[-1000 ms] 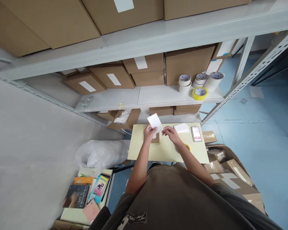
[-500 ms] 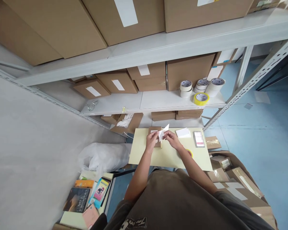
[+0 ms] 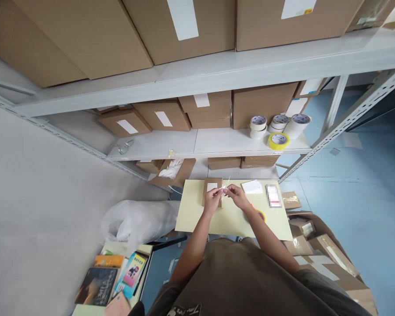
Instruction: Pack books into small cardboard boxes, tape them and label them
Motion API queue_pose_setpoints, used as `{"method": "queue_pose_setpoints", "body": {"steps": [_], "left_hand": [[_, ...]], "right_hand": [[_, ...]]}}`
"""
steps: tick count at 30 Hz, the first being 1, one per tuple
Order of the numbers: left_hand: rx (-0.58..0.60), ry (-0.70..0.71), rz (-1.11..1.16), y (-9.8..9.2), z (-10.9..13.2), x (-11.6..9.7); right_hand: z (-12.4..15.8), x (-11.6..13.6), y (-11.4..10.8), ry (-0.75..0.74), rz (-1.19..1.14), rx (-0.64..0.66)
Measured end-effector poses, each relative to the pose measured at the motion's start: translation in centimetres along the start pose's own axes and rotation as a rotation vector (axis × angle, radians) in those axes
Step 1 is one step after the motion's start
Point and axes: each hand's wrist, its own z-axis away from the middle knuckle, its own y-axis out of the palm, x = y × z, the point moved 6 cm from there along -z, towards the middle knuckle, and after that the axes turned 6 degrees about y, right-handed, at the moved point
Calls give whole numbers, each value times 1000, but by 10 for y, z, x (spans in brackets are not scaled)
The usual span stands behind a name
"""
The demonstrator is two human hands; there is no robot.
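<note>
Above the pale yellow table (image 3: 191,215), my two hands meet at a thin white label (image 3: 228,181), seen nearly edge-on. My left hand (image 3: 212,199) pinches its left side, partly over a small cardboard box (image 3: 208,188) that carries a white label on top. From the other side, my right hand (image 3: 237,195) pinches the white label too. A stack of white labels (image 3: 252,187) lies beyond my right hand. Under my right forearm a yellow-rimmed tape roll (image 3: 261,215) is partly hidden.
A phone-like item (image 3: 274,195), its face pixelated, lies at the table's right. Tape rolls (image 3: 278,140) and cardboard boxes (image 3: 171,115) fill the shelf ahead. A large carton of boxes (image 3: 329,259) stands at right; a white plastic bag (image 3: 141,219) and books (image 3: 134,270) are at left.
The white label has turned from showing its face to nearly edge-on. My hands have come closer together. The camera view has shifted slightly.
</note>
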Motion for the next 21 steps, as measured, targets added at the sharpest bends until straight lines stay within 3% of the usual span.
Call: {"method": "queue_pose_setpoints", "body": {"steps": [3,8,11,14,17,21], "left_hand": [[-105,-50,103,-33,-17,12],[-511,-104,247,-132,-49,32],[-586,-75,227,-176,-57,37],[-503,-60,219,-196,-58,43],[-453,-49,207,-217,-53,50],[-472,-2,170,-267,-38,55]], "right_hand": [[-1,2,-3,9,-77,-40],[1,-2,-18,12,-175,-300],[-6,-6,-7,8,-146,-419],[-25,-15,31,42,-136,-427],[-54,-31,84,125,-145,-348],[-103,-59,162,243,-129,-218]]}}
